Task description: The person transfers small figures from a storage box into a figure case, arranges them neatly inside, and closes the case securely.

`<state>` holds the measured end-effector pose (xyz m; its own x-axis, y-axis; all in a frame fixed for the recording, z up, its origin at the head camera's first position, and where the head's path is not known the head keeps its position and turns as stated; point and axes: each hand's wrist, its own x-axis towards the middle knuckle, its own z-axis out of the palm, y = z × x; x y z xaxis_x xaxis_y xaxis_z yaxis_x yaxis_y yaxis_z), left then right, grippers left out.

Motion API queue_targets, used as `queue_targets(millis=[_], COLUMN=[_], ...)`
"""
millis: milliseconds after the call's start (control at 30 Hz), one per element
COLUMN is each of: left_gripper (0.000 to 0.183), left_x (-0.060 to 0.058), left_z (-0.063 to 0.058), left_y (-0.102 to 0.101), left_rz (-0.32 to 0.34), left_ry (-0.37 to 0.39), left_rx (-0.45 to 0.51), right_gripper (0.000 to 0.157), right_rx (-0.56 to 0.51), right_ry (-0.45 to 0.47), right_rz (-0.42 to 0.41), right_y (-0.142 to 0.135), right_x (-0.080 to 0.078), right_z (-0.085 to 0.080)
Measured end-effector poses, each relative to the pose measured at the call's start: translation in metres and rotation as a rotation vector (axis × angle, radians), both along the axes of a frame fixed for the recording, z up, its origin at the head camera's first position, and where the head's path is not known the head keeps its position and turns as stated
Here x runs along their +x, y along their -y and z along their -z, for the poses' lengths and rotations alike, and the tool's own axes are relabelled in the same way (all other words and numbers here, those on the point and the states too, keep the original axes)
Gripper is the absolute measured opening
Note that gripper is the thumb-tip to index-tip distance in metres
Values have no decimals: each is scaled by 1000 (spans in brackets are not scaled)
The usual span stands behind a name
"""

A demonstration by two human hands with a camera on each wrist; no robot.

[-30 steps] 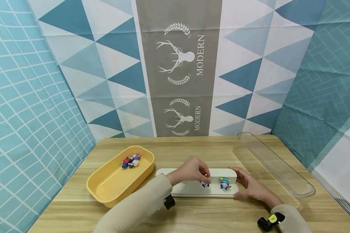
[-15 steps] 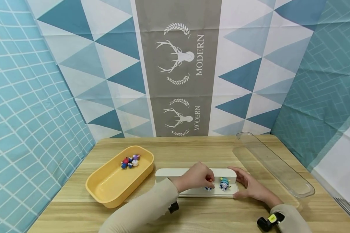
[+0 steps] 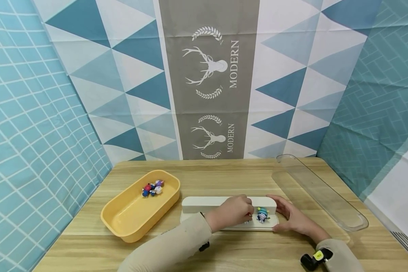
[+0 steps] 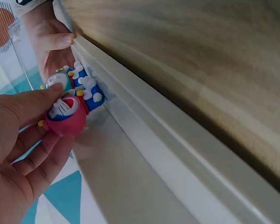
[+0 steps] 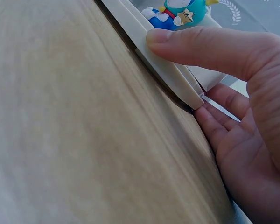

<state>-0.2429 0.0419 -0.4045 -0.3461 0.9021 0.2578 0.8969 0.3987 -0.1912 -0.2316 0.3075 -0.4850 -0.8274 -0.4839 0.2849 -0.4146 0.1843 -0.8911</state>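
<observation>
Left hand (image 3: 232,210) and its pink-hooded figurine (image 4: 72,116) have slid right along the white base (image 3: 200,204) since the earlier frames, now closer to the teal-hooded figurine (image 3: 262,215); right hand (image 3: 294,220) and everything else look unmoved. Biggest first: patterned backdrop (image 3: 217,90), blue triangles and a grey deer panel, hangs behind the wood-grain tabletop (image 3: 244,254). Clear long tray (image 3: 321,192) lies at the right, slanted, apart from the base. Yellow tub (image 3: 129,217) sits at the left, several small figurines (image 3: 153,189) bunched near its far end. White base lies lengthwise across the middle, raised ledge at the back, flat floor in front. Right hand's grip holds the right end of the base, thumb on the front edge, fingers round the end. Left hand's grip is pinching the pink-hooded figurine by its head, thumb against fingers; figurine is over the base floor, just left of the teal-hooded one, mostly hidden in the head view; can't tell if its feet touch down. Teal-hooded figurine stands upright on the base near the right end, gold star (image 5: 184,17) at its front.
</observation>
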Motion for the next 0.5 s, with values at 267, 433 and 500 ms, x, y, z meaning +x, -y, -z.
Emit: queue_targets(millis=[267, 433, 500], left_gripper=[13, 13, 14], left_x=[3, 3, 3], left_z=[-1, 3, 4], left_y=[-1, -1, -1], left_rz=[-7, -8, -5], left_ry=[-351, -447, -468], left_rx=[-176, -203, -204], right_gripper=[96, 97, 97], right_rx=[-6, -1, -1], right_ry=[-6, -10, -9], right_rz=[-13, -12, -7], right_y=[-1, -3, -4], right_x=[-1, -2, -2], right_z=[1, 3, 4])
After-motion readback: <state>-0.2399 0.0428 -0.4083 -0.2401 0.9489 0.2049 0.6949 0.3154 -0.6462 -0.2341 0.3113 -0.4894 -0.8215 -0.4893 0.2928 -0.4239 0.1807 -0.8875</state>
